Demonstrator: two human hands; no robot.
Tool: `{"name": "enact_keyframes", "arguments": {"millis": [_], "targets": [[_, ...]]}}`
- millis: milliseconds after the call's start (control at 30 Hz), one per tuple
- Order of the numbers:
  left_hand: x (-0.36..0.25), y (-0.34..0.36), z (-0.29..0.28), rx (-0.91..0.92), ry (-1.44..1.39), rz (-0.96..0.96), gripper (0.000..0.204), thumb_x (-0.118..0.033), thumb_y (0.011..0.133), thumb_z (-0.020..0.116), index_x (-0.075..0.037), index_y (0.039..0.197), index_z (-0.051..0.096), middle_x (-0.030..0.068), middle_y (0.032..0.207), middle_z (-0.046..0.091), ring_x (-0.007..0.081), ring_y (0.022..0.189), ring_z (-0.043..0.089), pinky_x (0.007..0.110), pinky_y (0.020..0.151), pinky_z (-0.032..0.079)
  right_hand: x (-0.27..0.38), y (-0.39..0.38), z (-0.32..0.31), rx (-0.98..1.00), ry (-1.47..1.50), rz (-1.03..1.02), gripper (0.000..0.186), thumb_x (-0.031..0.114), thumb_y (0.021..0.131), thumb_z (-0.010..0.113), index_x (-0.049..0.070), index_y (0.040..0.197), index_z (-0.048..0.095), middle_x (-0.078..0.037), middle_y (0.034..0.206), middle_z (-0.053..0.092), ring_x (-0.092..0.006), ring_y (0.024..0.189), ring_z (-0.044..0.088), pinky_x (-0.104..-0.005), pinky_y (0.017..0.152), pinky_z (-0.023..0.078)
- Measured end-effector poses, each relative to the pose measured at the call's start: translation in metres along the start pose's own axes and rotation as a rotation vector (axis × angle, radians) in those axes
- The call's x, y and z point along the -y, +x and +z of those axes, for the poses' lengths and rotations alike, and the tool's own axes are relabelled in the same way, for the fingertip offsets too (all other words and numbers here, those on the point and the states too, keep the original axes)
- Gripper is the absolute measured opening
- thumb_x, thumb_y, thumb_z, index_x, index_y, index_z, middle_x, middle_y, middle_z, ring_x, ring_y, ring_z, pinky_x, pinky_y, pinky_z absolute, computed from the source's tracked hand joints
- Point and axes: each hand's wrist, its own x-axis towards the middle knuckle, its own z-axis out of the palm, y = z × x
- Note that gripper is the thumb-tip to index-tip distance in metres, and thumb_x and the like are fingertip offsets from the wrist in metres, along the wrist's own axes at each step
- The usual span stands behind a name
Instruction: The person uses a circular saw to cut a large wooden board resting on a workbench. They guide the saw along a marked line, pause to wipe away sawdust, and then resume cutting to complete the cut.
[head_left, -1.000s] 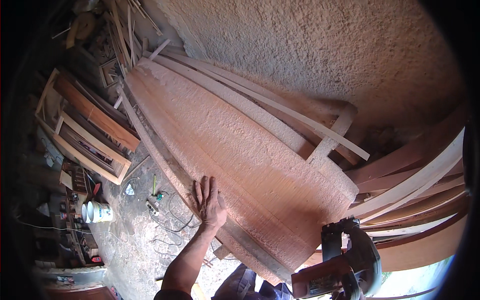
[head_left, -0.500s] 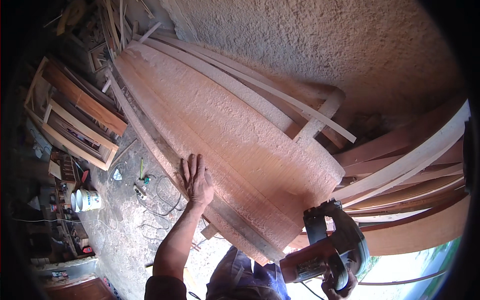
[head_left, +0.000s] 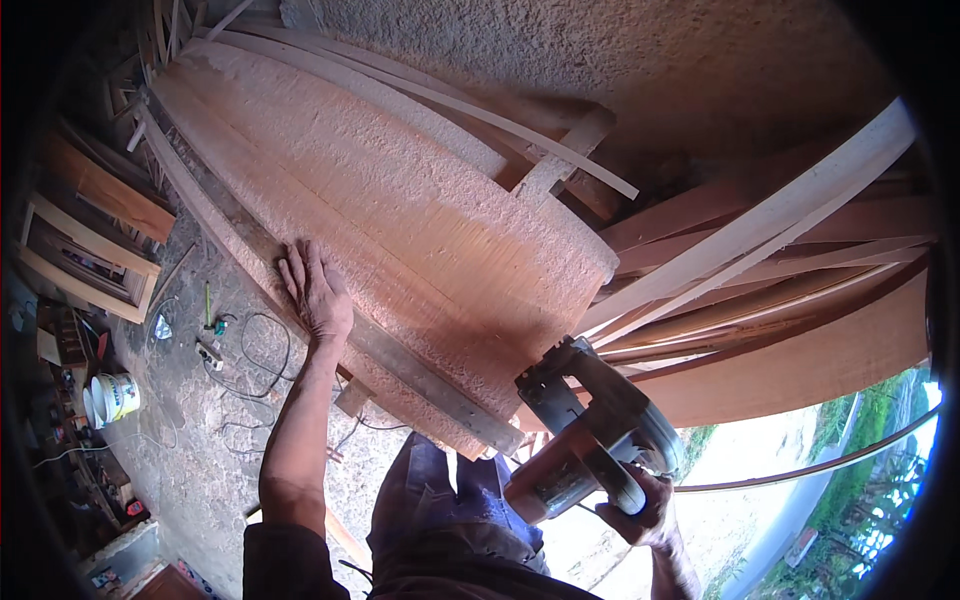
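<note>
- Far left, wooden frames (head_left: 85,255) lean in the shadows, 1 white bucket (head_left: 117,396) on the floor (head_left: 190,450) below them.
- And here is the left hand (head_left: 322,300): palm down, fingers lightly spread, laid flat on the near edge of the sawdust-covered table (head_left: 400,220).
- That table runs on a slant, its far end up at the top left.
- Beyond it, a thin wooden strip (head_left: 540,145) lies across a short crossbar, next to the rough wall.
- Now the circular saw (head_left: 612,415), out at the table's near right corner, its dark front overlapping that edge in this view; whether they touch, I cannot tell.
- Right hand (head_left: 648,505) on the saw: fingers wrapped around its looped rear handle, trigger finger hidden.
- Over to the right, long curved planks (head_left: 800,370) sweep outward, with bright ground and greenery (head_left: 850,480) at the lower rim.
</note>
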Motion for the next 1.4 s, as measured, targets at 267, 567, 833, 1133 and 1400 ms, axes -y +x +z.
{"name": "enact_keyframes", "arguments": {"millis": [267, 567, 833, 1133, 1400], "targets": [[-0.005, -0.076, -0.016, 0.003, -0.142, -0.325, 0.066, -0.047, 0.109, 0.028, -0.013, 0.165, 0.016, 0.0221, 0.170, 0.011, 0.0393, 0.158, 0.011, 0.054, 0.126, 0.012, -0.008, 0.004, 0.012, 0.048, -0.064, -0.105, 0.058, 0.015, 0.077, 0.086, 0.003, 0.130, 0.068, -0.015, 0.099, 0.078, -0.0251, 0.094, 0.077, -0.0349, 0.083, 0.061], [0.005, -0.099, 0.002, -0.115, -0.428, -0.281, 0.066, -0.036, 0.111, 0.032, 0.003, 0.161, 0.016, 0.0276, 0.168, 0.012, 0.0426, 0.157, 0.009, 0.048, 0.128, 0.016, -0.021, 0.019, 0.012, 0.157, -0.163, -0.218, 0.058, 0.014, 0.077, 0.084, 0.000, 0.131, 0.066, -0.018, 0.101, 0.077, -0.0284, 0.093, 0.078, -0.0367, 0.083, 0.062], [-0.002, -0.101, 0.002, -0.141, -0.446, -0.292, 0.062, -0.038, 0.111, 0.033, -0.001, 0.160, 0.024, 0.0271, 0.167, 0.014, 0.0445, 0.155, 0.014, 0.049, 0.126, 0.021, -0.026, 0.022, 0.021, 0.222, -0.076, -0.163, 0.059, 0.012, 0.080, 0.081, 0.000, 0.135, 0.063, -0.017, 0.104, 0.077, -0.0257, 0.097, 0.077, -0.0354, 0.084, 0.061], [0.006, -0.123, -0.005, 0.158, -0.552, -0.270, 0.080, -0.045, 0.107, 0.045, -0.016, 0.166, -0.001, 0.0237, 0.170, -0.012, 0.0413, 0.157, -0.012, 0.052, 0.126, 0.015, -0.015, 0.021, 0.024, 0.226, -0.191, -0.125, 0.065, 0.013, 0.080, 0.082, 0.000, 0.140, 0.059, -0.019, 0.111, 0.075, -0.0284, 0.101, 0.076, -0.0367, 0.088, 0.060], [0.021, -0.124, -0.022, 0.377, -0.672, -0.162, 0.110, -0.048, 0.096, 0.067, -0.019, 0.164, -0.014, 0.0290, 0.161, -0.034, 0.0457, 0.152, -0.024, 0.058, 0.125, 0.012, -0.009, 0.031, 0.024, 0.307, -0.115, -0.117, 0.063, 0.013, 0.083, 0.082, -0.001, 0.140, 0.058, -0.019, 0.114, 0.075, -0.0205, 0.104, 0.073, -0.0339, 0.092, 0.057]]}}
